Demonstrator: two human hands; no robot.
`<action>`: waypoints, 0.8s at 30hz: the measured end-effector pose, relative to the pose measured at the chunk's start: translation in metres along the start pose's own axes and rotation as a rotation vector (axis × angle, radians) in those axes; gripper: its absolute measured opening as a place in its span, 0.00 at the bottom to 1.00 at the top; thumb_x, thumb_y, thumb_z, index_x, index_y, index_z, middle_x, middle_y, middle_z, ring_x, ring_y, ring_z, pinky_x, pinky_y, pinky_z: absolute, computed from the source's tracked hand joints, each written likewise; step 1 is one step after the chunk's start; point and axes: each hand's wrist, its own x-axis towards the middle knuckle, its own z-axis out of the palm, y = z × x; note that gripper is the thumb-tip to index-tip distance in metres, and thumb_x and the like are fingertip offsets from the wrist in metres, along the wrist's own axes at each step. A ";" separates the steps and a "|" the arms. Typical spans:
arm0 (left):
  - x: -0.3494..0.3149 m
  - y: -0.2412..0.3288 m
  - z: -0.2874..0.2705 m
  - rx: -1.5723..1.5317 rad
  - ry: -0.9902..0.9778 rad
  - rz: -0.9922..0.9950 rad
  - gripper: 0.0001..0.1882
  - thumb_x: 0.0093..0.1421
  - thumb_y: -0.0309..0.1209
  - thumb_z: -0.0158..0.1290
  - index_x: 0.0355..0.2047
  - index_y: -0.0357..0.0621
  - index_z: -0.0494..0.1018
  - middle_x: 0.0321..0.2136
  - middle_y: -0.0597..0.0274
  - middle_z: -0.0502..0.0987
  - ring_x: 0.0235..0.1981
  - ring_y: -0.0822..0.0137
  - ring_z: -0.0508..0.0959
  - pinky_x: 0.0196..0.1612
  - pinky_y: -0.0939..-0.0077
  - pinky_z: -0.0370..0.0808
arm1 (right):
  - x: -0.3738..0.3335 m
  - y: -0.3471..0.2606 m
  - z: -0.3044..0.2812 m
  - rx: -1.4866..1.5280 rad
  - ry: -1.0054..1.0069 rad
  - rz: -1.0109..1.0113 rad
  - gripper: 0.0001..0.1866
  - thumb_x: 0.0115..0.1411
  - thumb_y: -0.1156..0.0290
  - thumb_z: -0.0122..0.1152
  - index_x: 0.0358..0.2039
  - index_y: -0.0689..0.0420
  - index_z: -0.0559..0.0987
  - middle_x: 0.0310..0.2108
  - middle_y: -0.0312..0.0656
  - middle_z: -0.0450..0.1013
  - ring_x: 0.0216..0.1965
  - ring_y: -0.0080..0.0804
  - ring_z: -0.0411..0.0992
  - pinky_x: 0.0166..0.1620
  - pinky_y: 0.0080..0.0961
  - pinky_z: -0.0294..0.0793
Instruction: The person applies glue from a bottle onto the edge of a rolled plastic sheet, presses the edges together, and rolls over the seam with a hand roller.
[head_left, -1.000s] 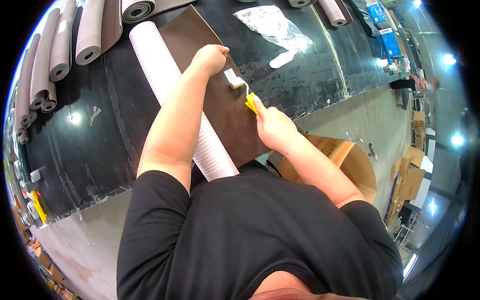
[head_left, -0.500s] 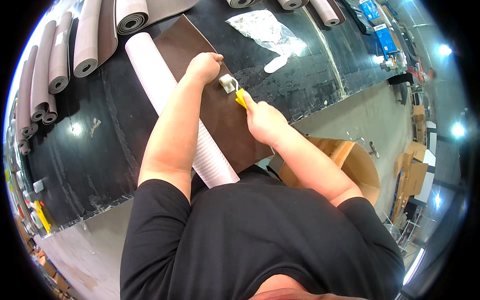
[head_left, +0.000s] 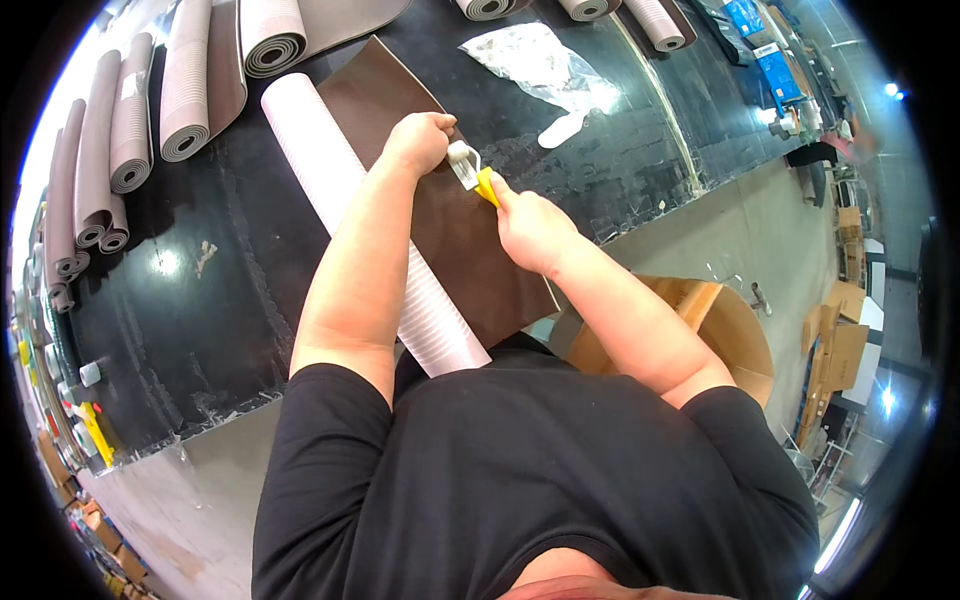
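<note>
A partly unrolled yoga mat [head_left: 455, 235] lies across the table, brown face up on the flat part. Its pale, ribbed side shows on the rolled part [head_left: 350, 200], which runs diagonally toward my body. My left hand [head_left: 420, 142] is closed at the mat's far right edge; what its fingertips pinch, if anything, is hidden. In my right hand [head_left: 535, 228] is a small hand roller [head_left: 464, 165] with a yellow handle, a bent wire frame and a white roll. Its head is over the mat, close beside my left fingers.
Several rolled mats [head_left: 185, 90] line the far and left parts of the black table [head_left: 180, 330]. A crumpled clear plastic bag [head_left: 535, 65] lies beyond my hands. To my right, beside the table edge, stands an open cardboard bin [head_left: 735, 350]. A yellow tool [head_left: 97, 430] sits at the left corner.
The roller's head has tilted and come nearer to my left hand. My left hand stays closed at the mat's edge. The whole view has shifted slightly.
</note>
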 end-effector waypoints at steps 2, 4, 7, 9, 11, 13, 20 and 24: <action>-0.003 -0.004 -0.001 0.052 -0.002 0.054 0.21 0.59 0.21 0.43 0.49 0.43 0.78 0.45 0.59 0.81 0.47 0.65 0.79 0.55 0.74 0.70 | -0.016 0.012 0.015 -0.063 0.051 -0.043 0.25 0.67 0.64 0.39 0.64 0.55 0.62 0.38 0.58 0.74 0.39 0.55 0.75 0.43 0.45 0.75; -0.010 0.007 -0.002 0.024 -0.007 0.014 0.21 0.59 0.21 0.43 0.49 0.43 0.78 0.45 0.60 0.81 0.47 0.65 0.79 0.54 0.74 0.71 | -0.041 0.018 0.013 -0.056 -0.031 0.019 0.26 0.67 0.64 0.41 0.65 0.52 0.62 0.38 0.58 0.73 0.38 0.55 0.75 0.43 0.46 0.75; -0.007 0.007 -0.004 0.053 0.000 0.035 0.17 0.61 0.26 0.47 0.49 0.46 0.78 0.46 0.57 0.81 0.49 0.61 0.79 0.54 0.72 0.72 | -0.073 0.038 0.016 -0.057 -0.027 0.022 0.26 0.66 0.66 0.42 0.66 0.51 0.62 0.40 0.59 0.73 0.38 0.57 0.74 0.43 0.47 0.75; -0.003 0.004 0.001 0.077 -0.007 0.055 0.22 0.57 0.20 0.44 0.50 0.42 0.78 0.45 0.59 0.81 0.46 0.66 0.79 0.52 0.75 0.72 | -0.082 0.080 0.029 0.143 0.084 -0.274 0.30 0.66 0.70 0.47 0.68 0.50 0.58 0.42 0.54 0.74 0.34 0.43 0.76 0.37 0.37 0.77; -0.002 -0.001 0.000 0.034 0.008 0.047 0.21 0.57 0.20 0.45 0.50 0.42 0.78 0.44 0.59 0.81 0.46 0.66 0.79 0.52 0.75 0.72 | -0.099 0.108 0.034 0.609 0.130 -0.199 0.32 0.65 0.72 0.50 0.69 0.50 0.56 0.42 0.49 0.75 0.31 0.34 0.73 0.34 0.30 0.76; -0.005 0.002 -0.002 -0.014 0.023 0.007 0.20 0.55 0.21 0.49 0.49 0.39 0.77 0.42 0.57 0.82 0.44 0.68 0.79 0.49 0.76 0.73 | -0.105 0.131 0.030 1.153 0.298 -0.080 0.37 0.64 0.74 0.54 0.71 0.50 0.52 0.39 0.39 0.74 0.27 0.19 0.69 0.30 0.19 0.73; 0.008 0.005 0.014 -0.153 0.112 0.058 0.22 0.55 0.20 0.49 0.52 0.36 0.73 0.42 0.59 0.80 0.44 0.69 0.78 0.47 0.77 0.73 | -0.040 0.268 0.015 0.523 0.962 0.205 0.39 0.60 0.67 0.59 0.68 0.60 0.54 0.38 0.47 0.74 0.37 0.37 0.74 0.42 0.31 0.74; -0.016 0.015 -0.017 -0.144 0.259 0.200 0.19 0.57 0.23 0.51 0.50 0.34 0.74 0.37 0.60 0.81 0.39 0.70 0.79 0.46 0.78 0.74 | 0.027 0.302 -0.010 0.185 0.978 0.331 0.37 0.59 0.65 0.57 0.66 0.63 0.58 0.47 0.59 0.71 0.50 0.58 0.70 0.53 0.45 0.70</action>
